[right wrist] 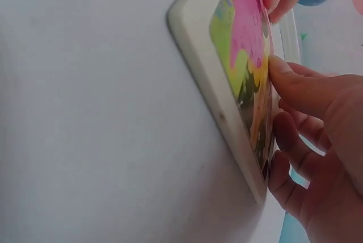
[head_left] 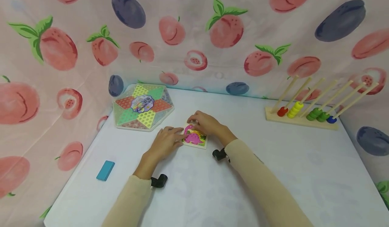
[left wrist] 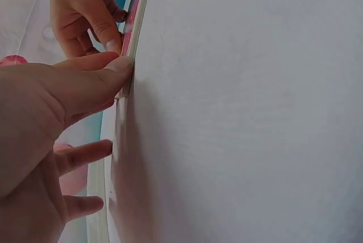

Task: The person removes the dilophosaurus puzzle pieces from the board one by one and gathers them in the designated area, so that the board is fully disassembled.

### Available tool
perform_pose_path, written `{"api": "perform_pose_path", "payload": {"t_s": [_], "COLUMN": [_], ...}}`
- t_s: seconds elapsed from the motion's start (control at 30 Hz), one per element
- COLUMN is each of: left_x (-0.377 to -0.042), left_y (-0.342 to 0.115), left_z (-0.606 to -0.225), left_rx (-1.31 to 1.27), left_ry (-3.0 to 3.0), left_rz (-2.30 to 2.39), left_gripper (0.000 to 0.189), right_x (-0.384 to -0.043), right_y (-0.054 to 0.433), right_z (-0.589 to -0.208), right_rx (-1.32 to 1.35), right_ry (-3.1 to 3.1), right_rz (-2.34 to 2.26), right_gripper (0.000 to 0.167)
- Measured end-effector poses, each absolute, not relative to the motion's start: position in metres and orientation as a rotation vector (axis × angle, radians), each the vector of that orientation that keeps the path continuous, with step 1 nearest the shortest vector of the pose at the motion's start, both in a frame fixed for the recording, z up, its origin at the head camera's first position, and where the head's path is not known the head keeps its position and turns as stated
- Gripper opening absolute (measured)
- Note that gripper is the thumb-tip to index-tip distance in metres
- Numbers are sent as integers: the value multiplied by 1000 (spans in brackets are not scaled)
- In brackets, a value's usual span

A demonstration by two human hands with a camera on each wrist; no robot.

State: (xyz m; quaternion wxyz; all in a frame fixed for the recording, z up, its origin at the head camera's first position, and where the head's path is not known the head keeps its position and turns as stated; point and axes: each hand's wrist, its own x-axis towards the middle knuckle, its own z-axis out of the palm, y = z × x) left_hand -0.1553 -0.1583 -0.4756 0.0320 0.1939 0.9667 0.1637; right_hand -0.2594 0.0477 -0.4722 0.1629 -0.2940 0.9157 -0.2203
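Note:
A small square dinosaur puzzle (head_left: 193, 139) with a pale wooden border and a pink dinosaur lies on the white table. My left hand (head_left: 165, 143) is at its left side, the index finger reaching over the picture. Thumb and index finger pinch the board's near left corner in the left wrist view, while other fingers spread apart. From the far right comes my right hand (head_left: 208, 124), its bent fingers at the puzzle's upper edge. In the right wrist view its thumb (right wrist: 295, 87) meets the yellow part of the picture. The other fingertips curl along the edge.
Behind the left hand lies a hexagonal board (head_left: 124, 100) with a colourful star pattern. A blue block (head_left: 105, 170) rests at the left. At the back right stands a wooden peg rack (head_left: 304, 121) with coloured beads. Fruit-print cloth (head_left: 218, 65) hangs behind the table.

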Motion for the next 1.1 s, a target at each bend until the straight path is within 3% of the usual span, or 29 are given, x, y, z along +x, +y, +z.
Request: {"api": "perform_pose_path", "payload": {"t_s": [0.2, 1.1], "left_x": [-159, -164], "left_y": [-157, -158], "left_z": [-475, -470], "left_rx": [600, 548], "left_ry": [2925, 2872], "left_rz": [461, 461], "left_gripper": [46, 44], "right_x": [-262, -264], "right_y": [46, 45], "right_z": [-473, -474], "right_rx": [-861, -856], "right_ry": [2598, 2572], "right_rz": [-629, -691], "right_gripper": [32, 35]}}
